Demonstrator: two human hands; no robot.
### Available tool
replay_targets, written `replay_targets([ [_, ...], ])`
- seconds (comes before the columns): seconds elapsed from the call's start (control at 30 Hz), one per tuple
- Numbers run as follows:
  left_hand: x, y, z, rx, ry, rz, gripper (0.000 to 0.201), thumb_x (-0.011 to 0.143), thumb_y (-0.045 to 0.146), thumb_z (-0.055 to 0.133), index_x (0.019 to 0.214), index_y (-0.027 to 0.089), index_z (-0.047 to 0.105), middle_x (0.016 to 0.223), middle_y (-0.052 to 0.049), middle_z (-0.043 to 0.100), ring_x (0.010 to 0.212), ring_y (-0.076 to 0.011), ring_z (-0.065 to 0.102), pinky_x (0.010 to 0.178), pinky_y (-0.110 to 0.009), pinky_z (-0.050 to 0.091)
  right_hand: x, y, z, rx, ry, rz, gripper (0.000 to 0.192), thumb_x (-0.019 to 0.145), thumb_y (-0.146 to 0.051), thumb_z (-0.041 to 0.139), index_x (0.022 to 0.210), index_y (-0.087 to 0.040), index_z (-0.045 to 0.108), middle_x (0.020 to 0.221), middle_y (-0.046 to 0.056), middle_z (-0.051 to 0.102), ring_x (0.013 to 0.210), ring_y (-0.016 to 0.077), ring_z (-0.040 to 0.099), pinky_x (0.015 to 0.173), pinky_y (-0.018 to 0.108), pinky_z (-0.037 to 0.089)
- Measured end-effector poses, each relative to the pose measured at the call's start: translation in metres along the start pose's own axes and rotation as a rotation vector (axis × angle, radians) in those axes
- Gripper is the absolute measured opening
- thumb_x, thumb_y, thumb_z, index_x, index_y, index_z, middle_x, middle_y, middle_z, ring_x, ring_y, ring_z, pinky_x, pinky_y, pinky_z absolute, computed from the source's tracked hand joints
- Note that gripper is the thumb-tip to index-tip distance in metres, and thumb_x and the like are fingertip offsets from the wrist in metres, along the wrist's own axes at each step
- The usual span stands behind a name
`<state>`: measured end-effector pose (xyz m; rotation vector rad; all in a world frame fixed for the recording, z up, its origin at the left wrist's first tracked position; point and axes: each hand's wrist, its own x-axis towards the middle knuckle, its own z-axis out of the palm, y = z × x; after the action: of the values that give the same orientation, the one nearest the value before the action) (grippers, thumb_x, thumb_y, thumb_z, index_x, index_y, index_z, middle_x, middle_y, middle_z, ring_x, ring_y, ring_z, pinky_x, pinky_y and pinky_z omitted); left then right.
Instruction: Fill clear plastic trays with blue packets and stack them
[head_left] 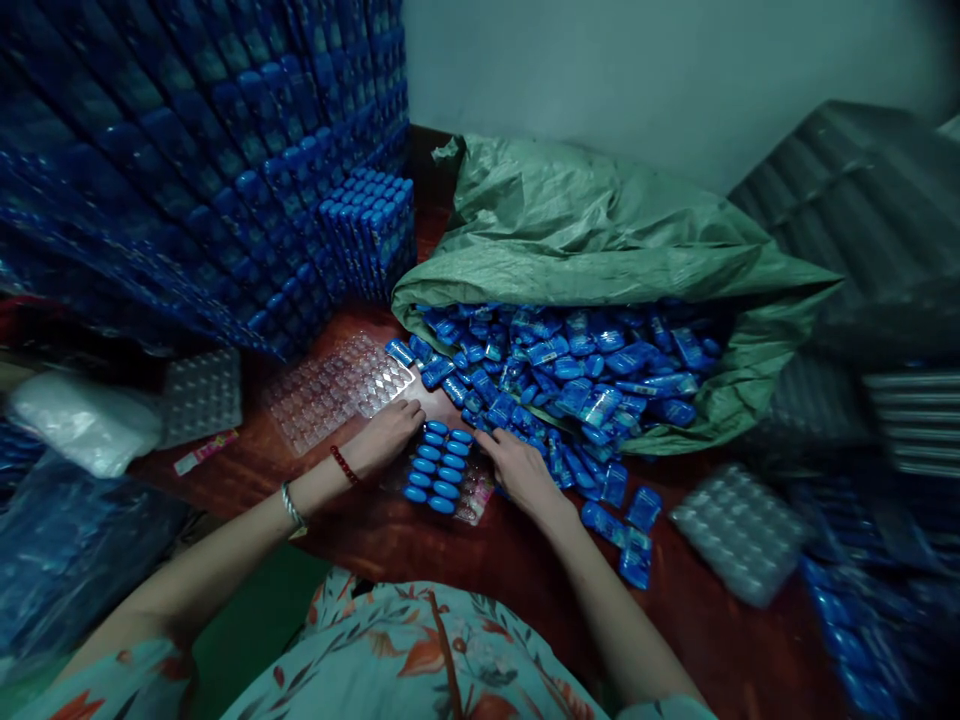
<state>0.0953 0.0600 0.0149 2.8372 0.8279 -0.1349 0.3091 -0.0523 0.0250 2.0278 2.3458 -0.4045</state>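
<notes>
Blue capsule cases (442,468) sit in two neat rows in a clear blister tray (471,495) on the red-brown table (420,545), right btwn both hands. Left hand (388,436) rests flat, fingers loosely spread, at the tray's left edge, gripping nothing. Right hand (516,468) lies palm-down at the tray's right edge w/ fingertips among loose cases; can't tell if it pinches one. To fill well: steady tray w/ left, seat each case square in its pocket, same way up as the rest. Beyond, empty blister sheets (337,390) lie just left, and a pile of loose cases (570,375) spills from a green sack (600,235). Stacked filled trays (202,160) rise far left.
</notes>
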Motion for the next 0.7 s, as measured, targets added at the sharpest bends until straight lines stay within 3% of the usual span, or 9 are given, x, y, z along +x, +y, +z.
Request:
replay_targets([
  [0.23, 0.002, 0.005, 0.003, 0.062, -0.036, -0.023, 0.020, 0.087, 0.009, 0.040, 0.097, 0.008, 0.057, 0.098, -0.013, 0.058, 0.090, -0.0235, 0.054, 0.084, -0.036, 0.044, 0.003, -0.022, -0.001, -0.115, -0.065, 0.062, 0.034, 0.089, -0.008, 0.033, 0.117, -0.018, 0.050, 0.099, 0.010, 0.059, 0.092, 0.0203, 0.057, 0.070, 0.027, 0.044],
  [0.33, -0.005, 0.001, 0.007, 0.003, 0.046, -0.049, 0.030, 0.086, 0.006, 0.040, 0.112, 0.010, 0.053, 0.103, -0.012, 0.059, 0.094, -0.0217, 0.055, 0.086, -0.034, 0.044, -0.002, -0.026, 0.009, -0.108, -0.013, 0.077, 0.032, 0.092, -0.013, 0.033, 0.120, -0.018, 0.048, 0.101, 0.010, 0.060, 0.092, 0.0207, 0.059, 0.072, 0.029, 0.046],
  [0.47, -0.036, -0.009, 0.015, -0.174, 0.336, -0.181, 0.045, 0.090, 0.016, 0.041, 0.134, 0.017, 0.035, 0.115, -0.012, 0.055, 0.099, -0.0209, 0.056, 0.084, -0.034, 0.046, -0.012, -0.013, 0.015, 0.074, 0.177, 0.070, 0.036, 0.095, -0.028, 0.034, 0.130, -0.021, 0.042, 0.108, 0.007, 0.060, 0.094, 0.0186, 0.059, 0.079, 0.029, 0.046],
  [0.53, -0.059, -0.015, 0.022, -0.279, 0.429, -0.251, 0.041, 0.092, 0.026, 0.041, 0.132, 0.018, 0.038, 0.113, -0.011, 0.056, 0.096, -0.0201, 0.057, 0.083, -0.033, 0.047, -0.013, 0.000, 0.012, 0.103, 0.266, 0.086, 0.036, 0.095, -0.022, 0.032, 0.129, -0.022, 0.044, 0.112, 0.007, 0.059, 0.099, 0.0182, 0.056, 0.084, 0.029, 0.045],
  [0.6, -0.080, -0.018, 0.029, -0.293, 0.431, -0.320, 0.036, 0.092, 0.032, 0.042, 0.125, 0.018, 0.044, 0.112, -0.010, 0.057, 0.097, -0.0212, 0.057, 0.084, -0.035, 0.047, -0.006, 0.012, 0.006, 0.041, 0.270, 0.083, 0.041, 0.091, -0.012, 0.033, 0.129, -0.022, 0.045, 0.116, 0.008, 0.057, 0.104, 0.0200, 0.053, 0.085, 0.031, 0.044],
  [0.7, -0.098, -0.015, 0.041, -0.188, 0.318, -0.411, 0.039, 0.087, 0.040, 0.050, 0.118, 0.017, 0.050, 0.113, -0.013, 0.056, 0.100, -0.0255, 0.056, 0.083, -0.038, 0.047, 0.013, 0.024, -0.002, -0.124, 0.178, 0.048, 0.050, 0.085, -0.009, 0.040, 0.133, -0.022, 0.043, 0.128, 0.012, 0.049, 0.107, 0.0255, 0.050, 0.082, 0.036, 0.045],
])
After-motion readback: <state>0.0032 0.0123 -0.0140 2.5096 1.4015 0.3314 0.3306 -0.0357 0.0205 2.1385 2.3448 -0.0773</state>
